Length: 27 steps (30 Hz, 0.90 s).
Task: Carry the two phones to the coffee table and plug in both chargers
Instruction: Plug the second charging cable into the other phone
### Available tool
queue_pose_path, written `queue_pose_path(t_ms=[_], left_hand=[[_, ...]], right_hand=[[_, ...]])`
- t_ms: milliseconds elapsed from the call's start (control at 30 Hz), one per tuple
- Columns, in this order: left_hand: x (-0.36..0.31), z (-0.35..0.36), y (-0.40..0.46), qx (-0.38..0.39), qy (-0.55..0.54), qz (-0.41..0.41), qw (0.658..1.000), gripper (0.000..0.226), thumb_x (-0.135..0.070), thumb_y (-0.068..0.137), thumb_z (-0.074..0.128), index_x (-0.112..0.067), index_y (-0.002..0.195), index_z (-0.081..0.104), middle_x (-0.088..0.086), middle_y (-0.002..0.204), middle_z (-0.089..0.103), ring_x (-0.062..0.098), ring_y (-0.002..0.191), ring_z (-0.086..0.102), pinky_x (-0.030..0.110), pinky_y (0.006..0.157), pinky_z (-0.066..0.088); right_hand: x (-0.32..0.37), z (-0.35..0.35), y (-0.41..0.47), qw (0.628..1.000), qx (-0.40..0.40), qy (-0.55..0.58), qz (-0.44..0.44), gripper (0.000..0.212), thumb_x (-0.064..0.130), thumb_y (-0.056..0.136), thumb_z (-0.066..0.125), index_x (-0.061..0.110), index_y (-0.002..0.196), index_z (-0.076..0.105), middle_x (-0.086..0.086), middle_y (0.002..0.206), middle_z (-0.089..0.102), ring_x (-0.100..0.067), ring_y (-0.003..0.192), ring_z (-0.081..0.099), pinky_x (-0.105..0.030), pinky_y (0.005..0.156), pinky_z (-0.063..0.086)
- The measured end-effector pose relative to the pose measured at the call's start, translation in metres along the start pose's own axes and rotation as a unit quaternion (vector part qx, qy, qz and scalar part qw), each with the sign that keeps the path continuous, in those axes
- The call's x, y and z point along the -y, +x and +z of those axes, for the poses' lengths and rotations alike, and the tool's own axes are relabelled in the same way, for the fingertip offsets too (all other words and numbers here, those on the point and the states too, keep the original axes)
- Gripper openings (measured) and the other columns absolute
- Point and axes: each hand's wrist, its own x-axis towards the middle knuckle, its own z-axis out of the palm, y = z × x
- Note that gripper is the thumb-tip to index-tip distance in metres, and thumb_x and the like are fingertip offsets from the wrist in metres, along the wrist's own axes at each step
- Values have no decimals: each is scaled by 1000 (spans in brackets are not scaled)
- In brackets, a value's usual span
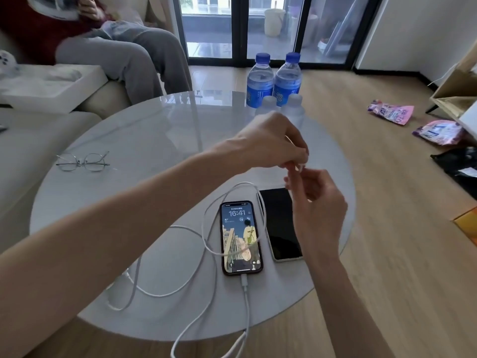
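Observation:
Two phones lie side by side on the round white coffee table (144,140). The left phone (240,237) has a lit screen reading 16:41, and a white charger cable (246,290) is plugged into its bottom end. The right phone (280,223) has a dark screen and a pale case. A second white cable (206,228) loops across the table and over the lit phone. Above the dark phone, my left hand (271,143) and my right hand (317,200) meet, both pinching a small white cable end between the fingertips.
Wire-rimmed glasses (84,162) lie on the table's left. Two blue-capped water bottles (273,81) stand at the far edge. A person sits on the sofa (25,151) at the back left. Snack packets (392,113) and a black bag (462,166) lie on the wooden floor at right.

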Motion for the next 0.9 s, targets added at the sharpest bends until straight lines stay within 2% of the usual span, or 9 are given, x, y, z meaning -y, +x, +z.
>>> queue_pose_path(t_ms=[133, 300, 400, 533, 600, 667, 733, 800, 900], left_hand=[[-6, 7, -2, 55, -110, -31, 992, 5, -13, 83, 73, -9, 83, 75, 2, 72, 76, 6, 62, 69, 14, 59, 55], [10, 38, -8, 219, -81, -42, 971, 16, -19, 89, 67, -5, 91, 74, -2, 79, 76, 4, 68, 66, 18, 74, 58], [24, 59, -16, 302, -30, -40, 952, 17, -20, 90, 66, -6, 93, 75, -2, 82, 76, 5, 71, 64, 15, 72, 55], [35, 80, -24, 310, 134, 11, 941, 10, -23, 83, 66, -18, 81, 75, -5, 79, 77, 1, 59, 62, 9, 58, 48], [41, 88, -27, 293, 248, 43, 922, 10, -20, 78, 65, -17, 82, 74, 0, 78, 76, 6, 59, 65, 13, 53, 49], [47, 93, -32, 263, 331, 75, 903, 19, -15, 74, 65, -15, 92, 70, 3, 87, 73, 19, 74, 67, 25, 58, 51], [52, 96, -37, 233, 371, 116, 891, 41, -13, 73, 68, -12, 113, 59, 8, 105, 60, 28, 87, 60, 31, 58, 43], [55, 97, -39, 218, 399, 176, 873, 65, -14, 72, 70, -16, 132, 45, 10, 121, 47, 28, 101, 51, 34, 63, 41], [59, 95, -41, 207, 461, 246, 827, 84, -14, 71, 70, -24, 145, 31, 11, 145, 31, 28, 124, 37, 38, 91, 42]], right_hand=[[11, -28, -3, 999, -18, 44, 2, 22, 51, 84, 64, 30, 81, 60, 6, 64, 72, -6, 55, 68, -15, 56, 53], [-2, -69, -37, 998, 43, -7, 48, 19, 50, 82, 66, 31, 80, 61, 1, 55, 67, -8, 38, 59, -16, 41, 47], [-24, -85, -64, 989, 64, -43, 127, 20, 46, 79, 68, 28, 74, 64, -1, 49, 63, -9, 34, 53, -18, 36, 44], [-47, -87, -93, 964, 122, -122, 202, 20, 44, 82, 65, 28, 71, 63, 2, 51, 65, -10, 36, 59, -30, 45, 53], [-54, -82, -101, 956, 128, -145, 220, 20, 44, 83, 64, 28, 70, 62, 4, 54, 67, -10, 39, 61, -35, 51, 56], [-59, -75, -105, 953, 124, -172, 218, 21, 44, 83, 64, 29, 68, 61, 2, 51, 66, -9, 43, 61, -34, 53, 55], [-62, -69, -108, 951, 116, -194, 212, 20, 42, 84, 64, 30, 69, 59, 4, 51, 64, -7, 47, 61, -27, 50, 49], [-63, -64, -109, 950, 100, -220, 200, 20, 40, 85, 64, 31, 68, 58, 9, 53, 62, -2, 50, 58, -21, 47, 41], [-62, -60, -109, 950, 87, -241, 181, 23, 39, 85, 64, 32, 66, 54, 15, 55, 59, 2, 52, 54, -19, 46, 36]])
